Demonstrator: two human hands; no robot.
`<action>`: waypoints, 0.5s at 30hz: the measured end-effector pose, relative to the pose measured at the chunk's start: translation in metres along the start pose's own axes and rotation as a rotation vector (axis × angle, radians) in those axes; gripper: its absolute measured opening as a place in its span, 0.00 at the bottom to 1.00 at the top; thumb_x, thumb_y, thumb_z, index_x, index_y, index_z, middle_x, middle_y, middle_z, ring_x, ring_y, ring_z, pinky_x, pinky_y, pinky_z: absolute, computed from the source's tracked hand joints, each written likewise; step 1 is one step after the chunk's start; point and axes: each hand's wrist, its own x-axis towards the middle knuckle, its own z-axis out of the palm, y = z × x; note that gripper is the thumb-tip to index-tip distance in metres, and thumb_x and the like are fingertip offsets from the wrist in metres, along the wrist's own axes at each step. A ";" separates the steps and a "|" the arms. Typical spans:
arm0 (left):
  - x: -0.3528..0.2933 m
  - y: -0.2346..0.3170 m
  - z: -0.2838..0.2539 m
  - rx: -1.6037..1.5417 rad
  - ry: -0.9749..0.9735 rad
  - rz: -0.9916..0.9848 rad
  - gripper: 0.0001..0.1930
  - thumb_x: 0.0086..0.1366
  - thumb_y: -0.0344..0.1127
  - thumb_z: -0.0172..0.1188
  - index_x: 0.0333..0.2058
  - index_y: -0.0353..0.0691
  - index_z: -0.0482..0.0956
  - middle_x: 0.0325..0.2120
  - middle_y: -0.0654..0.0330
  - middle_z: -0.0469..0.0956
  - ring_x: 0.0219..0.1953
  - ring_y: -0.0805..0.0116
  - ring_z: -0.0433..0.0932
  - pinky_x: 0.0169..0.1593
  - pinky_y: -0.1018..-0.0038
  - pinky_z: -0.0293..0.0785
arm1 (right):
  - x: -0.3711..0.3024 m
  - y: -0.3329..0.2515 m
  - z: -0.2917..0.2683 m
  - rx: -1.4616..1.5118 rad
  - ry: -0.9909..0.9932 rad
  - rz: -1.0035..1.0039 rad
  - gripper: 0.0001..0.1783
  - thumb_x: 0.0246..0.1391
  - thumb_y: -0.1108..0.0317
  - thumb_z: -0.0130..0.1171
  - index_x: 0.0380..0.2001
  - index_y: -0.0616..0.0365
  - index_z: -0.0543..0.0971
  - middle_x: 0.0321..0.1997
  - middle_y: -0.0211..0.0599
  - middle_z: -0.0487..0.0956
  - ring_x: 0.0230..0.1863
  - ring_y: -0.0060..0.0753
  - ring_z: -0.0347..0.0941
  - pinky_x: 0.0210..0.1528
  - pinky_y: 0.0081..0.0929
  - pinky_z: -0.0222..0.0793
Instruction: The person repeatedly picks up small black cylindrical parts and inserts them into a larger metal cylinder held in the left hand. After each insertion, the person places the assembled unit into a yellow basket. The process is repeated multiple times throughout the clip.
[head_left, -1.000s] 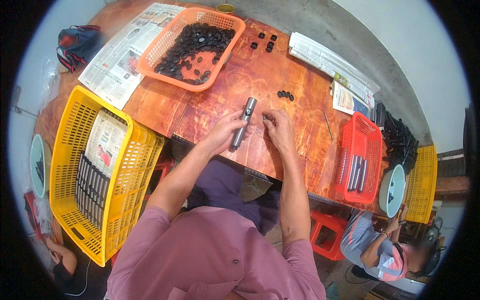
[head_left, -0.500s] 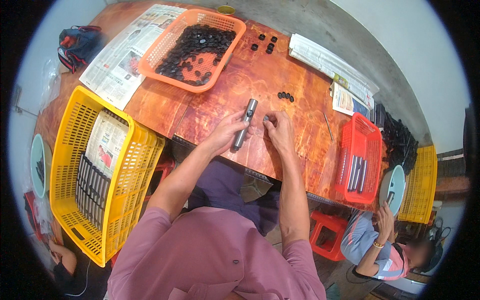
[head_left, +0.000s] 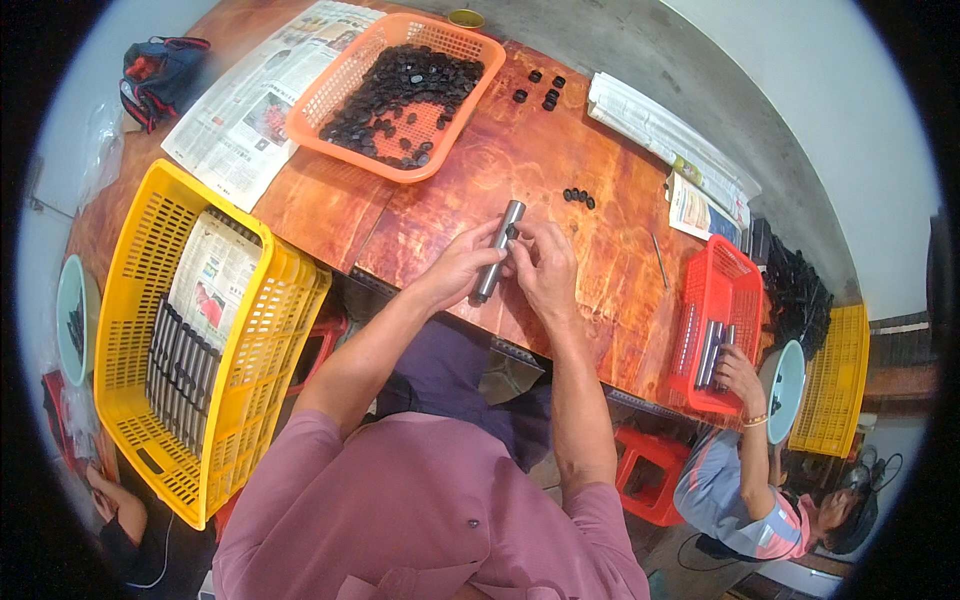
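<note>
My left hand [head_left: 464, 262] is closed around a grey metal tube [head_left: 487, 277], which is tilted with its upper end leaning away and to the right. A dark round spot [head_left: 510, 231] shows on the tube's upper side. My right hand [head_left: 545, 266] touches that side, its thumb and fingertips pinched together at the dark spot. Whatever lies between those fingertips is hidden. Beyond my hands, a short row of small black round parts [head_left: 578, 198] lies on the wooden table [head_left: 450, 215].
An orange basket [head_left: 403, 173] holds many black parts. At left stands a yellow crate [head_left: 250, 345] with tubes and newspaper [head_left: 205, 270]. A thin rod [head_left: 660, 260] lies at right, near a red basket [head_left: 688, 320] of tubes. A co-worker's hand [head_left: 738, 375] reaches into it.
My right hand has moved left from beside the tube onto it. The co-worker's hand has gone from the pale green basin to the tubes in the red basket.
</note>
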 end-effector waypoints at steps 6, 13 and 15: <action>-0.001 -0.002 -0.003 -0.004 -0.015 0.003 0.32 0.68 0.19 0.53 0.71 0.32 0.60 0.48 0.58 0.78 0.41 0.73 0.80 0.49 0.76 0.80 | -0.002 -0.002 0.000 -0.104 0.047 -0.107 0.11 0.54 0.71 0.67 0.42 0.57 0.85 0.36 0.42 0.81 0.38 0.48 0.78 0.42 0.41 0.72; -0.002 0.005 0.002 0.046 0.113 -0.062 0.17 0.78 0.42 0.56 0.56 0.37 0.73 0.34 0.62 0.78 0.29 0.75 0.79 0.32 0.79 0.78 | -0.009 -0.007 0.005 -0.138 0.074 -0.243 0.14 0.56 0.72 0.66 0.47 0.57 0.84 0.40 0.46 0.80 0.40 0.51 0.79 0.44 0.41 0.75; -0.003 0.010 0.005 0.093 0.170 -0.137 0.18 0.78 0.45 0.55 0.56 0.39 0.74 0.29 0.64 0.78 0.24 0.76 0.78 0.27 0.79 0.74 | -0.014 -0.007 0.009 -0.048 0.047 -0.190 0.17 0.59 0.72 0.64 0.51 0.60 0.82 0.44 0.45 0.79 0.42 0.47 0.79 0.45 0.39 0.76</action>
